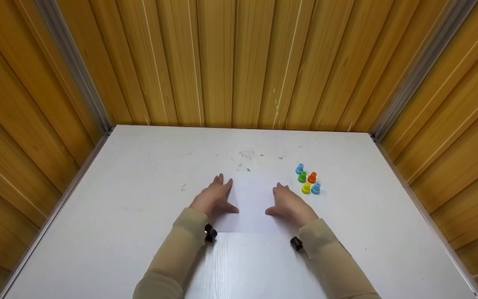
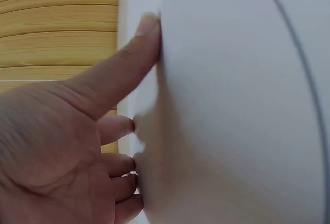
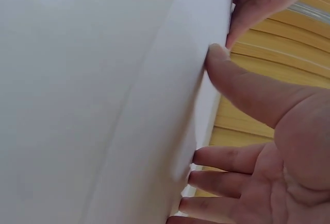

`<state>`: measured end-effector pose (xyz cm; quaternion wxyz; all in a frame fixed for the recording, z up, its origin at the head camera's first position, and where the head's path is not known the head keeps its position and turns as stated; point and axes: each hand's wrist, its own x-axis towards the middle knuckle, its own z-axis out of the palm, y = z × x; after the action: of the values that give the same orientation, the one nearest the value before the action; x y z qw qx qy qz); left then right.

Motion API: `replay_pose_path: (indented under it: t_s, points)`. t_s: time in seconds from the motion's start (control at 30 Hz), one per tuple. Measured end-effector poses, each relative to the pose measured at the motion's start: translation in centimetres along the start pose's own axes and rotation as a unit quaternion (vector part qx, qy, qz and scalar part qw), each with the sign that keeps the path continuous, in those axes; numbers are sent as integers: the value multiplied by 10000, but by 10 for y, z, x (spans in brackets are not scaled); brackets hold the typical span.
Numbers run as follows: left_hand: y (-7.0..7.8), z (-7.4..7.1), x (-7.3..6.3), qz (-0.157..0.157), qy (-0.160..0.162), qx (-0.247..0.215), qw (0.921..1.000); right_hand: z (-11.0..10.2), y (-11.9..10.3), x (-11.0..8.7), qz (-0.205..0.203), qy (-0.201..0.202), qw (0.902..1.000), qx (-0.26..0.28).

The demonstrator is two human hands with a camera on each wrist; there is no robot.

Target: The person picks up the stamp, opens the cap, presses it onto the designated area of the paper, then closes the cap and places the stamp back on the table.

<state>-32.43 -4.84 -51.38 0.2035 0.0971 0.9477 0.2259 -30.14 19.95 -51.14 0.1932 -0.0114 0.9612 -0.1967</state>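
A sheet of white paper (image 1: 253, 199) lies flat on the white table between my two hands. My left hand (image 1: 214, 198) is at the paper's left side, its thumb and spread fingertips touching the surface. On the right side, my right hand (image 1: 291, 204) rests its fingertips and thumb down in the same way. In the left wrist view the left hand (image 2: 67, 141) has its thumb extended and nothing in its grasp. The right wrist view shows the right hand (image 3: 268, 157) with fingers apart, also holding nothing.
Small peg-shaped plastic pieces stand grouped just beyond my right hand: a green piece (image 1: 302, 177), an orange piece (image 1: 312, 177), a yellow piece (image 1: 306, 188) and two blue ones. Dark marks (image 1: 246, 155) stain the tabletop. Wood-patterned walls (image 1: 235, 62) enclose the table's back and sides.
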Motion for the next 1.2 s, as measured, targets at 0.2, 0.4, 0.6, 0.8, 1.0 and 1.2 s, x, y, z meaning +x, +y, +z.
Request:
replay_pose_path:
  t_s: [0.2, 0.4, 0.6, 0.8, 1.0, 1.2]
  points:
    - [-1, 12, -6, 83, 162, -43, 9998, 3, 8, -13, -204, -74, 9997, -74]
    - [-4, 17, -9, 206, 346, -161, 9991, 5, 9, -17, -239, -90, 9997, -27]
    - [-8, 20, -9, 276, 452, -313, 9981, -6, 19, -14, -239, 122, 9973, 684]
    - [-9, 22, -7, 396, 473, -371, 9974, -44, 56, -12, -705, 1562, 9510, 2572]
    - [-9, 22, -6, 510, 479, -364, 9969, -61, 103, -8, 142, 2758, 8959, 3480]
    - [-7, 20, -6, 422, 483, -420, 9971, -54, 127, 2, 561, 2442, 9069, 3387]
